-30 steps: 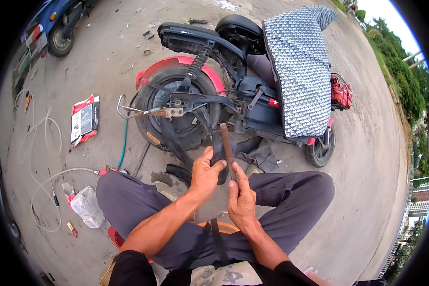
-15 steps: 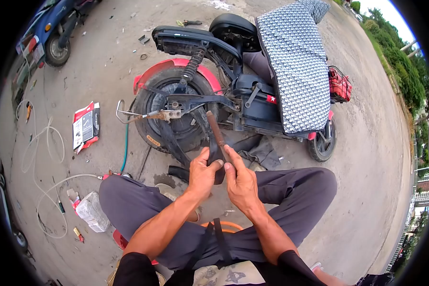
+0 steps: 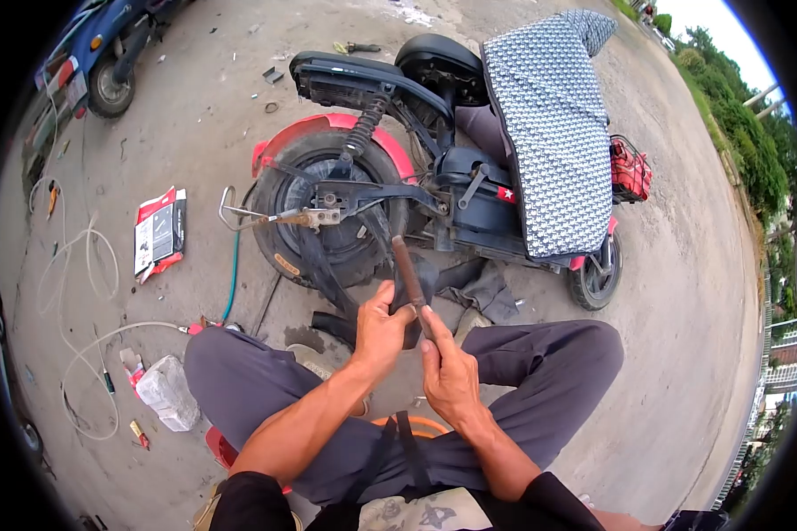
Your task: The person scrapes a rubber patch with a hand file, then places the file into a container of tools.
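Observation:
My right hand (image 3: pixel 450 367) is wrapped round the lower end of a rusty, file-like bar (image 3: pixel 407 273), which points up toward the wheel. My left hand (image 3: pixel 381 334) pinches a black rubber inner tube (image 3: pixel 326 279) beside the bar, its thumb close to the bar's side. Loops of the tube hang out of the rear wheel (image 3: pixel 279 248) of a scooter lying on its side. The stretch of tube under my fingers is partly hidden.
A patterned cover (image 3: pixel 549 133) drapes the scooter. A metal hook-shaped lever (image 3: pixel 239 211) juts out by the wheel. To the left lie a red-and-white packet (image 3: pixel 160 234), a stone block (image 3: pixel 170 394) and a pale air hose (image 3: pixel 88 354). Dark cloth (image 3: pixel 487 292) lies ahead of my right knee.
Both hands have dropped slightly toward me, and the bar has come down and a little right with them. Both grips are kept. The view has shifted slightly.

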A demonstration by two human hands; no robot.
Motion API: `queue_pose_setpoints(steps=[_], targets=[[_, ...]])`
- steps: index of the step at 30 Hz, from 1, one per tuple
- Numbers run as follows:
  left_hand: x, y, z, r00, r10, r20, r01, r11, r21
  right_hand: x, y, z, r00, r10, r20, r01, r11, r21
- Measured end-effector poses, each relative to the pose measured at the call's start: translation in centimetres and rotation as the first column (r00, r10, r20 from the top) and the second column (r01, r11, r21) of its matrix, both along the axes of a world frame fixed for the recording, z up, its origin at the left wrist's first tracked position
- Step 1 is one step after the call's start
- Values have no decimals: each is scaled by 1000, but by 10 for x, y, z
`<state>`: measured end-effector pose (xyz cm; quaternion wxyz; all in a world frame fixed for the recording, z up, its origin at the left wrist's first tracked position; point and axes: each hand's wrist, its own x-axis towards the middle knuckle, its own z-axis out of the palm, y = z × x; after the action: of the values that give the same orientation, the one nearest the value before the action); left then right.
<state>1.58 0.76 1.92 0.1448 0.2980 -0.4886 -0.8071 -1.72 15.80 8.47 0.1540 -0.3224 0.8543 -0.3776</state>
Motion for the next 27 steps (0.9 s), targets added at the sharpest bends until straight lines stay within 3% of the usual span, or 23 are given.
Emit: queue_pose_setpoints(steps=[1,4,7,9,11,13,16,21,27], targets=[[-3,1,-3,998,44,-36,-45,999,-13,10,16,-17,990,20,-140,-34,994,-100],[-2,3,5,999,26,-38,-32,981,-190,29,24,-12,990,-39,-139,30,997,-69],[0,0,-18,998,-43,-40,39,995,-92,-2,-14,-3,994,-45,-102,45,999,3],[1,2,-1,999,-2,-44,2,1000,-2,-20,-30,5,998,-10,-60,14,997,76],[2,0,7,999,20,-40,-18,999,41,-17,-18,0,990,-56,-133,40,992,-120],[-2,-1,10,994,73,-86,-78,995,-59,-1,8,-7,979,-75,-188,25,967,-253],[-4,3,3,997,40,-67,-46,996,-82,25,23,-9,979,-22,-200,6,997,-83],[2,-1,4,999,-42,-12,42,999,-13,-11,-21,-18,974,-40,-221,38,999,-10],[-2,0,11,998,40,-51,-40,999,5,27,28,-33,964,-15,-264,-10,996,-92]])
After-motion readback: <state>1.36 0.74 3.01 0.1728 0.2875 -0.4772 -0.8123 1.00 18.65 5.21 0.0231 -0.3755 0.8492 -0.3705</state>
